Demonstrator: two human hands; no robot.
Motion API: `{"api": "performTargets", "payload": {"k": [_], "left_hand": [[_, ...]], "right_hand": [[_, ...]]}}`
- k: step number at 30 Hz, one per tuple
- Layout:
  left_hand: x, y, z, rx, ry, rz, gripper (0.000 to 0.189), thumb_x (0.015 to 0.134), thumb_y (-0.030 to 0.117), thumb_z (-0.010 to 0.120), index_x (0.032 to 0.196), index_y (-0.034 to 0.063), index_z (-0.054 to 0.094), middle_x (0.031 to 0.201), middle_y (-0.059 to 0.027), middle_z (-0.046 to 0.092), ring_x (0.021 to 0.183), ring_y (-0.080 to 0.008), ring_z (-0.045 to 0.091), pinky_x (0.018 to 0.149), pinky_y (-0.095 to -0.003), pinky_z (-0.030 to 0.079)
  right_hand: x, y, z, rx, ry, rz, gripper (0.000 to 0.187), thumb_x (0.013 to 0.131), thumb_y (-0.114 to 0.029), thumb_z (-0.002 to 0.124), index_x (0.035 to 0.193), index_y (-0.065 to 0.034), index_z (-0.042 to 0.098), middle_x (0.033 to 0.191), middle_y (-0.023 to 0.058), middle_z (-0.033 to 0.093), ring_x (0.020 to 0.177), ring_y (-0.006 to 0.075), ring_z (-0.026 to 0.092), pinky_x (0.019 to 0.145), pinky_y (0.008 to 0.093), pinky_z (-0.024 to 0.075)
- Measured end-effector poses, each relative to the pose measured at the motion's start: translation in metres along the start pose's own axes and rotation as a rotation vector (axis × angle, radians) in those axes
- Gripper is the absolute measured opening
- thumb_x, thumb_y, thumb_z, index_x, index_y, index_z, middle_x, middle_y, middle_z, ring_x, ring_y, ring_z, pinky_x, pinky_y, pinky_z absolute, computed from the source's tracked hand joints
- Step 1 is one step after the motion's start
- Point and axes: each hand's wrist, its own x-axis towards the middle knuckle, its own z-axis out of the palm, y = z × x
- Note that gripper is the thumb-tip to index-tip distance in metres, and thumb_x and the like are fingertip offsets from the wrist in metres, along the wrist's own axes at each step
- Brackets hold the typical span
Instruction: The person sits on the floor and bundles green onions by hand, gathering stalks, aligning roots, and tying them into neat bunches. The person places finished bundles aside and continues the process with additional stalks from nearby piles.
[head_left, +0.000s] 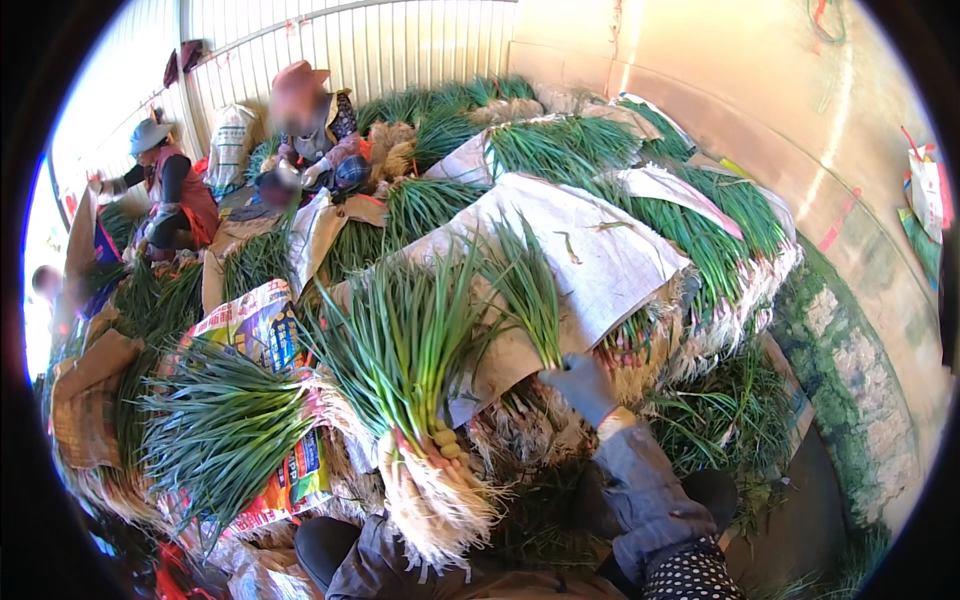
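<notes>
My left hand (448, 442), mostly hidden behind a large bunch of green onions (405, 375), grips it near the white stems, with yellowish fingertips showing at its right side. The bunch stands leaves up, its pale roots hanging over my lap. My right hand (581, 386), in a grey glove, pinches the base of a smaller bunch of green onions (529, 292), whose leaves point up and away over a white woven sack (555, 240). Another bunch (232, 420) lies left on a colourful printed sack (300, 457), its roots towards the middle.
Covered piles of green onions (712, 225) fill the area ahead. Two people, one in a reddish hat (300, 79) and one in a blue hat (148, 135), sit among bunches at the upper left. Loose leaves (735, 412) lie at the right, beside a mossy wall base (832, 367).
</notes>
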Motion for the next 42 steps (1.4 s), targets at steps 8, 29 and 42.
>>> {"api": "performTargets", "payload": {"k": [8, 29, 42], "left_hand": [[0.004, 0.002, 0.000, 0.058, 0.062, -0.024, 0.067, 0.088, 0.055, 0.060, 0.124, -0.0013, 0.053, 0.102, -0.0103, 0.061, 0.088, -0.0239, 0.060, 0.084, -0.0415, 0.049], [-0.003, 0.001, -0.001, 0.108, 0.093, 0.032, 0.071, 0.087, 0.056, 0.058, 0.125, -0.0046, 0.056, 0.103, -0.0173, 0.068, 0.092, -0.0306, 0.065, 0.083, -0.0448, 0.053], [-0.010, -0.001, 0.007, 0.050, 0.118, 0.120, 0.057, 0.093, 0.056, 0.052, 0.121, 0.0079, 0.062, 0.106, -0.0110, 0.067, 0.091, -0.0266, 0.064, 0.081, -0.0427, 0.052]], "right_hand": [[0.006, 0.031, -0.027, 0.140, 0.063, -0.128, 0.043, 0.083, -0.034, 0.073, 0.104, 0.0032, 0.071, 0.077, 0.0097, 0.070, 0.067, 0.0185, 0.063, 0.066, 0.0327, 0.0501], [-0.026, -0.035, -0.003, 0.849, -0.147, -0.034, 0.020, 0.084, -0.021, 0.070, 0.085, -0.0014, 0.069, 0.072, 0.0084, 0.067, 0.062, 0.0174, 0.065, 0.057, 0.0362, 0.0528], [-0.008, -0.132, -0.123, 0.734, 0.146, -0.374, 0.029, 0.086, -0.030, 0.066, 0.089, -0.0017, 0.071, 0.061, 0.0021, 0.058, 0.050, 0.0085, 0.050, 0.046, 0.0252, 0.0410]]}}
